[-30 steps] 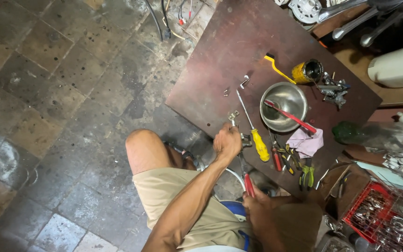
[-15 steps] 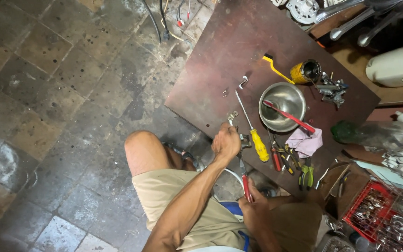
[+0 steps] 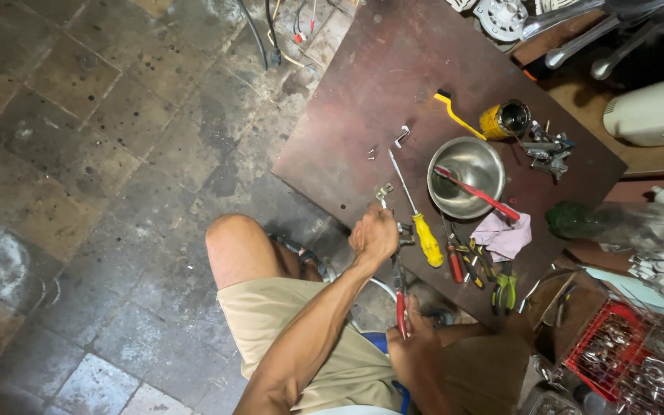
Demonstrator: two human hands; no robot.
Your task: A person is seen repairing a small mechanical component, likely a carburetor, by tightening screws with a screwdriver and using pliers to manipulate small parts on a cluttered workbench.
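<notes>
Right hand (image 3: 416,350): nearest the camera, below the board's near edge, fingers closed around the red handles of the pliers (image 3: 400,296).
Pliers: they run from that hand up toward the near edge of the board (image 3: 363,100), nose pointing at the left hand; whether the nose bites anything I cannot tell.
Left hand (image 3: 374,233): at the near edge, fingers curled shut over a small metal part (image 3: 383,192) that pokes out just beyond the knuckles.
Handling: the part looks small, stiff, light and likely slick, so it wants a firm pinch at its body; the pliers are rigid, best held by the padded handles.
Beside it: a screwdriver (image 3: 416,211) with a yellow handle lies just right of the left hand, with more hand tools along the near edge.
Middle: a steel bowl (image 3: 466,165) holding a red-handled tool.
Far: a yellow can (image 3: 503,119) and a yellow brush (image 3: 455,114) beyond the bowl.
</notes>
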